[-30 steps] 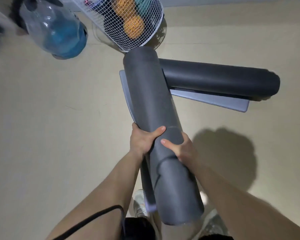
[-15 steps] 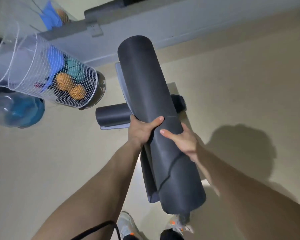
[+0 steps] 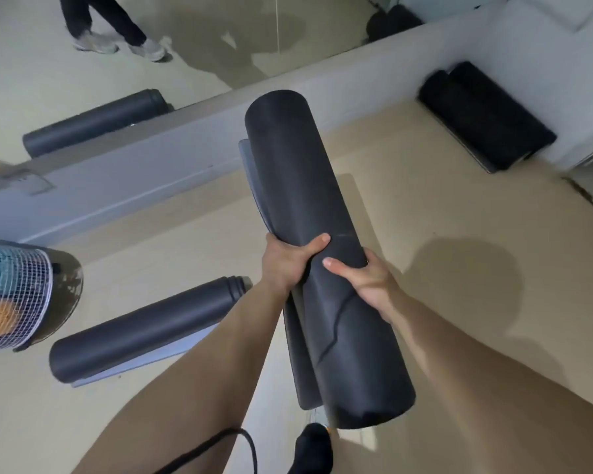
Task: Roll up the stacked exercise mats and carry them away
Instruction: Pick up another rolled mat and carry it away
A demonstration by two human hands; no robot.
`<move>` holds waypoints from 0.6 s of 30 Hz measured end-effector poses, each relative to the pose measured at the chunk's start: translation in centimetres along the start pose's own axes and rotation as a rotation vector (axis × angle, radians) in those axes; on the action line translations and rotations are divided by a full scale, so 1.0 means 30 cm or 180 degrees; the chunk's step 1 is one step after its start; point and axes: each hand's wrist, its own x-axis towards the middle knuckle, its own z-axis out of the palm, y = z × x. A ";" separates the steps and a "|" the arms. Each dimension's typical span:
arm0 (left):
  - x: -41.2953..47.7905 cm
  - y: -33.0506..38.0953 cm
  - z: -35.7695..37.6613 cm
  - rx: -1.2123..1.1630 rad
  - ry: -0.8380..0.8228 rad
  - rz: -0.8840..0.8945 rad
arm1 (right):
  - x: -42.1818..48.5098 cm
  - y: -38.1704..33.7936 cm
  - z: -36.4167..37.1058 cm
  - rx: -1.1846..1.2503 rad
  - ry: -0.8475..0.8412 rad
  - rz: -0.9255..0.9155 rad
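Roughly fwd, slightly L: rolled mat

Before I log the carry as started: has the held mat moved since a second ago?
Yes. Its far end was over the floor mat by the basket; now the held mat has swung right, clear of both, toward the wall.

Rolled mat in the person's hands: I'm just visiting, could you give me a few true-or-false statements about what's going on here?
1. Both the left hand and the right hand grip the rolled exercise mat. True.
2. That mat rests on the floor. False: it is held up above the floor.
3. A second rolled mat lies on the floor beside the wire basket. True.
4. The far corner holds only a chair. False: dark rolled mats lie there against the wall.
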 end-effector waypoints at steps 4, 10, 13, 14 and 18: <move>0.160 0.144 0.283 0.0089 -0.0163 -0.0066 | 0.198 -0.074 -0.259 -0.0162 0.0213 0.0162; 0.348 0.342 0.720 0.0245 -0.0328 -0.0071 | 0.475 -0.135 -0.668 -0.0127 0.0378 0.0245; 0.433 0.434 0.958 0.0303 -0.0367 -0.0042 | 0.620 -0.154 -0.890 -0.0023 0.0423 0.0253; 0.460 0.464 1.035 0.0346 -0.0367 -0.0049 | 0.662 -0.161 -0.962 -0.0018 0.0419 0.0262; 0.577 0.555 1.326 0.0417 -0.0372 -0.0110 | 0.845 -0.172 -1.226 0.0119 0.0351 0.0277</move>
